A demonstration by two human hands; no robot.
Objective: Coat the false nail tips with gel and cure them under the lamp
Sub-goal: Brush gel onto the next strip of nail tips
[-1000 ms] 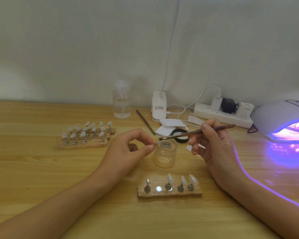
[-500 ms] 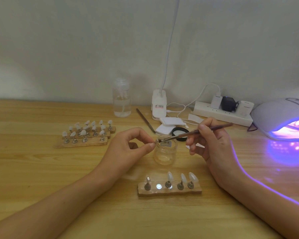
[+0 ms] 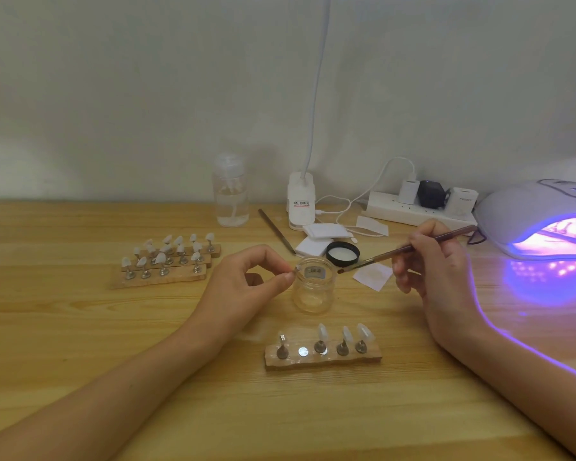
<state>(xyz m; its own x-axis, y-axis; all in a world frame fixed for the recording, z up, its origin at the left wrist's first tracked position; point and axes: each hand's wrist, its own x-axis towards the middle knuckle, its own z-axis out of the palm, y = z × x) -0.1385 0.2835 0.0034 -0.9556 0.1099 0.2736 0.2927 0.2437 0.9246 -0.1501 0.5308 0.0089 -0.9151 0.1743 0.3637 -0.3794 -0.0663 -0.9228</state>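
Centre of frame: the small clear glass jar stands upright and open on the light wooden table. Its round black lid lies just behind it, inner face up.

The left hand, left of the jar, has thumb and index finger closed in a pinch on a small pale item at the jar's left rim. The item is too small to identify. The remaining fingers are curled.

The right hand, right of the jar, grips the thin brown-handled brush between thumb and fingertips. The brush slopes down to the left. Its bristle end sits just beside the jar's right rim; contact cannot be determined.

Lower centre: a pale wooden holder strip carries three white false nail tips on metal stands at its right end. A bare stand and a vacant disc occupy its left end.

Left of centre: a stack of wooden holder strips carries many more tips.

Right edge: the white dome-shaped curing lamp glows violet, with a strip-shaped object inside its opening.

Along the wall: a clear plastic bottle and a white power strip.
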